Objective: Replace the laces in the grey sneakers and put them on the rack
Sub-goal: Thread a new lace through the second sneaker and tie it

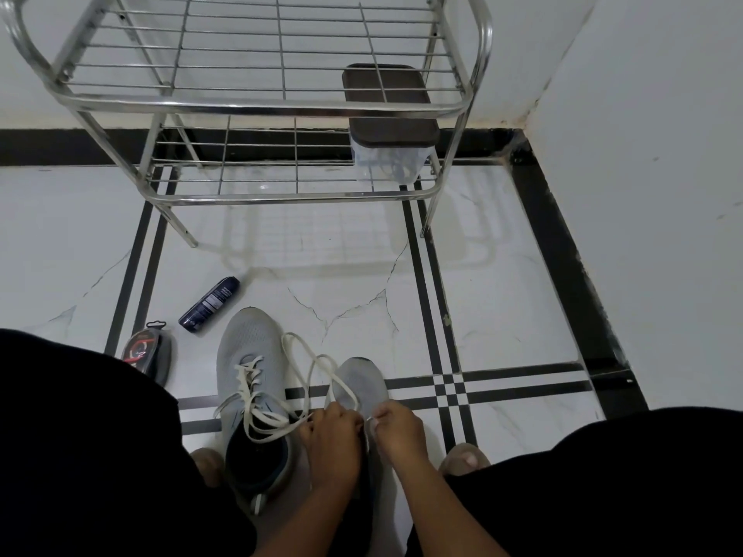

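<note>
Two grey sneakers stand on the floor between my knees. The left sneaker (249,355) carries a loosely threaded white lace. The right sneaker (360,381) shows only its toe; my hands cover the rest. A long white lace (307,367) loops over the floor and the right sneaker's toe. My left hand (333,444) rests on the right sneaker with fingers curled round the lace. My right hand (400,434) pinches the lace's tip beside it. The steel rack (257,106) stands ahead against the wall.
A clear box with a dark lid (392,130) sits on the rack's lower shelf at the right. A dark spray can (209,303) lies on the tiles left of the sneakers. A packet (146,353) lies by my left knee. A wall corner stands right.
</note>
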The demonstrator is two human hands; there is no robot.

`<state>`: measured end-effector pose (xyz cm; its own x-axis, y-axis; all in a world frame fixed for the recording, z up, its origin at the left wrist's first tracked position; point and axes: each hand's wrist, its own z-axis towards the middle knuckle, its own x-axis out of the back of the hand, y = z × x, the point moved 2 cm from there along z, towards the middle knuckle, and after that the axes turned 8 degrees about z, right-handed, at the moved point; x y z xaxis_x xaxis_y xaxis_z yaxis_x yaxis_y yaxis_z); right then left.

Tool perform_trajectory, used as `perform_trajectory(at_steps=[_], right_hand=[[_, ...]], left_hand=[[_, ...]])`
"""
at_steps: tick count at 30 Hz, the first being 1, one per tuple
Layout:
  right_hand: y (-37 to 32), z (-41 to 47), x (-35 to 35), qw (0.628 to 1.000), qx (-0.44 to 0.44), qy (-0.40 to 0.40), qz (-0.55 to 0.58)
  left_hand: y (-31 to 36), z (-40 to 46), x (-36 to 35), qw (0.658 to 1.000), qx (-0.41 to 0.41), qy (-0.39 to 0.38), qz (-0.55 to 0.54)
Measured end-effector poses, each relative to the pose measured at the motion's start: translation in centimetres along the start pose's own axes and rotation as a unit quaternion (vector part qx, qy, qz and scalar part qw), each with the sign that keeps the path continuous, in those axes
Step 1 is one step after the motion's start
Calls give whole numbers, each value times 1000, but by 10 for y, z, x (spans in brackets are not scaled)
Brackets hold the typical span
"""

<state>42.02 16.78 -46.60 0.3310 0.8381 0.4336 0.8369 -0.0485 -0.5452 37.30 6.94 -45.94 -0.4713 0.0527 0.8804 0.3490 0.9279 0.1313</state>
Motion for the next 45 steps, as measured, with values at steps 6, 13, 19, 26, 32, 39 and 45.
perform_trajectory(at_steps=[6,13,19,26,32,39,45], right_hand=[[-2,3,-8,999,18,8,-47],[-18,9,36,964,-104,166,178],[-111,-31,155,747,146,491,424],[-43,-4,51,989,80,75,-101],[-7,-13,10,969,87,-14,-231],[-31,-26,100,800,-107,363,466],[-12,-17,30,991,7,134,3]], left_hand=[[-4,-4,-1,999,-18,19,-29],[-17,-10,-4,997,45,68,1],[-23,-15,3,992,73,23,-98],[-25,-18,8,994,48,-60,-74],[-36,-25,15,993,40,-93,-60],[-42,-27,19,991,43,-106,-66],[-36,-22,21,989,28,-124,-70]])
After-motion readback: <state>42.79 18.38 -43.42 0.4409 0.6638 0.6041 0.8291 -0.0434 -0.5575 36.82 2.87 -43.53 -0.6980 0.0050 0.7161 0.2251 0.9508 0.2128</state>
